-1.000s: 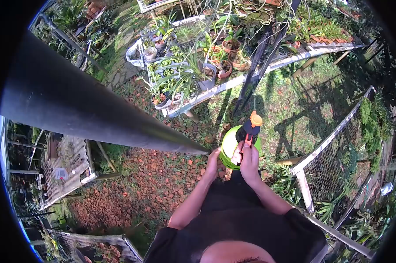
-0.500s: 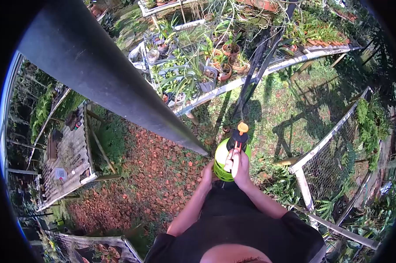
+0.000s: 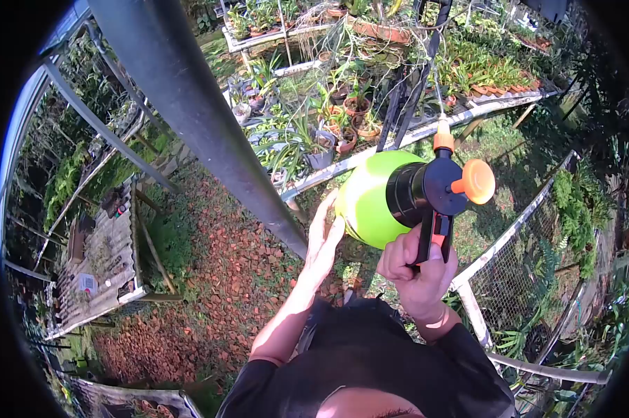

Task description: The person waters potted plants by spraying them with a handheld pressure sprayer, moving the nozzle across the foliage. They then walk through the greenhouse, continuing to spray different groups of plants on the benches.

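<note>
A pressure sprayer with a lime-green tank [image 3: 374, 198] is tilted onto its side in front of my chest. Its black head carries an orange nozzle [image 3: 443, 136] and a round orange pump knob [image 3: 477, 181]. My right hand [image 3: 422, 268] is wrapped round the black handle, with the thumb by the orange trigger. At the tank's base, my left hand [image 3: 323, 237] supports it, fingers fairly straight and thumb against the bottom edge; some of its fingertips may be hidden behind the tank.
A thick dark post [image 3: 196, 104] slants down close to my left hand. Potted plants [image 3: 321, 150] stand on a white-edged bench ahead. To the right is a mesh-topped frame [image 3: 516, 244]; at left, a corrugated bench [image 3: 95, 261]. Broken reddish pieces [image 3: 210, 279] cover the ground.
The sprayer has come up closer to the camera and tipped over, its head now toward the right. Both hands rose with it, and the left shifted to the tank's base.
</note>
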The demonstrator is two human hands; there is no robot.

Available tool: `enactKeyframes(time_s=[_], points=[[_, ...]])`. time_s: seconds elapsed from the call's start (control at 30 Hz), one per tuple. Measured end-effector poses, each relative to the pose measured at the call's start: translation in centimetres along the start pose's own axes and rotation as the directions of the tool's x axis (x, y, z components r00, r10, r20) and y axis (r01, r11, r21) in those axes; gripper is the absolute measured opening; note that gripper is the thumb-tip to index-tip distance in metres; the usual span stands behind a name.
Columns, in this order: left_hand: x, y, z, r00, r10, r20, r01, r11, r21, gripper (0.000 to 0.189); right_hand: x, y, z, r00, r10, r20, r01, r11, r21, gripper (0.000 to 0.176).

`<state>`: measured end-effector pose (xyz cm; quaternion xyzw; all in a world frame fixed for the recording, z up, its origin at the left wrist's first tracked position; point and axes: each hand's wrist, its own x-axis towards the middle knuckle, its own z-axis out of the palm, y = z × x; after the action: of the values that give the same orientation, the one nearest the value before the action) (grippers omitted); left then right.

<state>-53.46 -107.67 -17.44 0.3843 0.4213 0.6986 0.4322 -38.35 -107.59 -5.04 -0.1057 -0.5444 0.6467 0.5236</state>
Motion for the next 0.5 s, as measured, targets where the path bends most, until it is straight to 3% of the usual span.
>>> enactKeyframes(time_s=[0.07, 0.17, 0.2, 0.33, 0.5], points=[[0.7, 0.7, -0.2, 0.998, 0.038, 0.044, -0.04, 0.998, 0.044, 0.057, 0.1, -0.8, 0.7, 0.997, -0.065, 0.034, 0.066, 0.997, -0.037, 0.033], [0.0, 0.8, -0.7, 0.996, -0.053, 0.07, 0.055, 0.998, -0.033, 0.055, -0.1, -0.5, 1.3, 1.0, 0.003, -0.012, -0.004, 0.996, -0.087, 0.032], [-0.6, -0.1, -1.0, 0.993, -0.056, 0.101, 0.066, 0.992, -0.107, 0.054, -0.2, -0.2, 1.3, 0.997, 0.071, -0.038, -0.071, 0.997, 0.023, 0.029], [-4.1, -2.4, -3.1, 0.975, -0.185, 0.126, 0.198, 0.976, -0.093, 0.055, -1.4, 1.5, 2.7, 0.961, 0.243, -0.13, -0.251, 0.967, -0.043, 0.03], [-5.1, 0.6, -5.8, 0.975, -0.086, 0.203, 0.104, 0.991, -0.08, 0.059, -4.1, 1.1, 8.2, 0.975, 0.121, -0.188, -0.142, 0.984, -0.105, 0.032]])
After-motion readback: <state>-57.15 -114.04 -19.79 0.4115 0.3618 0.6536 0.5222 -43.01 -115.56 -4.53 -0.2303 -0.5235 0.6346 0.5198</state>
